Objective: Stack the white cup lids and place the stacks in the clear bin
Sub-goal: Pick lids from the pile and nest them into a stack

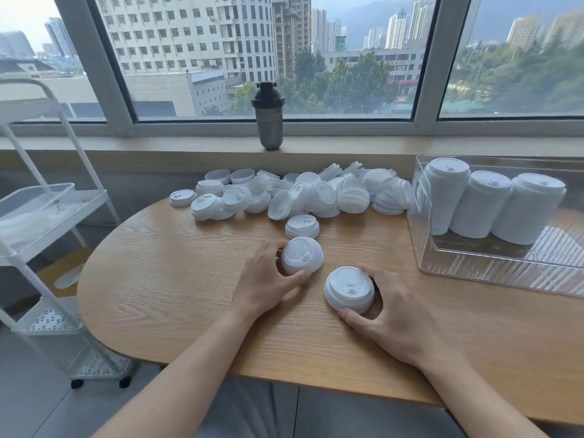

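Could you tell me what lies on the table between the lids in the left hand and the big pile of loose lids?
In the head view, a small stack of lids sits alone there, between the lids the left hand holds and the pile.

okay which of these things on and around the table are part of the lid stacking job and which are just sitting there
Job: lid in left hand; lid in right hand; loose lid pile; clear bin; three stacks in it.
Lying about: shaker bottle; white cart.

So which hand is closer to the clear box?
Right. The right hand holds a lid just in front of the clear box; the left hand sits farther left, holding another lid.
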Motion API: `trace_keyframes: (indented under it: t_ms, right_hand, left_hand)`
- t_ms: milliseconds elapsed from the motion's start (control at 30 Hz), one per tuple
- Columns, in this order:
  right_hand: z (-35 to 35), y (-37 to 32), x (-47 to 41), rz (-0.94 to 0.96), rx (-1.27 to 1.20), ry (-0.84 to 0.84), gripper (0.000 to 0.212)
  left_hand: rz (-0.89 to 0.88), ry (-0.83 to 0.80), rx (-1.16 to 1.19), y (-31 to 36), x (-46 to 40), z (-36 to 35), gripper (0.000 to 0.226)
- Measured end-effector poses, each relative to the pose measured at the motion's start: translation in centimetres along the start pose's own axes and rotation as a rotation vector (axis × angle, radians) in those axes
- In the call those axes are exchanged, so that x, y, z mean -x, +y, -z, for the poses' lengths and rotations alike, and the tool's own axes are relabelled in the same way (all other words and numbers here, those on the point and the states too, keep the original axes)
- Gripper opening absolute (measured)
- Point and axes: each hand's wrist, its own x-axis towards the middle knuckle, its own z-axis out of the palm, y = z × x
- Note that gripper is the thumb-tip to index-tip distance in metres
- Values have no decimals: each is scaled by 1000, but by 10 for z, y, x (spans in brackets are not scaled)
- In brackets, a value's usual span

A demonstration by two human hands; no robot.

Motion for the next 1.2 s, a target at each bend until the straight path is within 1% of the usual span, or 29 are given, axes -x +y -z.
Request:
trace_keyframes:
  t_ms: [133, 300, 367, 467, 567, 733, 867, 1033, 1200]
  right_hand:
    - [0, 0, 1, 6, -2, 6, 81]
    - [1, -1, 0, -16, -24, -16, 88]
    - [3, 0, 0, -56, -90, -27, 90]
    - [6, 3, -3, -140, -268, -26, 79]
    - [9, 3, -4, -177, -409, 18, 58]
    - [12, -1, -2, -161, -453, 56, 26]
    - [12, -1, -2, -148, -428, 59, 25]
    - [11, -1, 0, -139, -361, 80, 24]
    - [9, -1, -1, -103, -303, 101, 22]
  left_hand:
    - [-27, 12, 111, -1, 3, 2, 70]
    - [-160, 23, 106, 5, 12, 0, 79]
    - [-199, 17, 127, 10, 15, -2, 80]
    - [-248, -28, 160, 21, 22, -6, 75]
    - [-286, -82, 148, 31, 26, -13, 67]
    - [-280, -192, 109, 33, 24, -19, 72]
    - [-331, -229, 58, 34, 24, -20, 70]
    - [-342, -266, 12, 34, 25, -20, 71]
    - [-361, -261, -52, 36, 25, -21, 82]
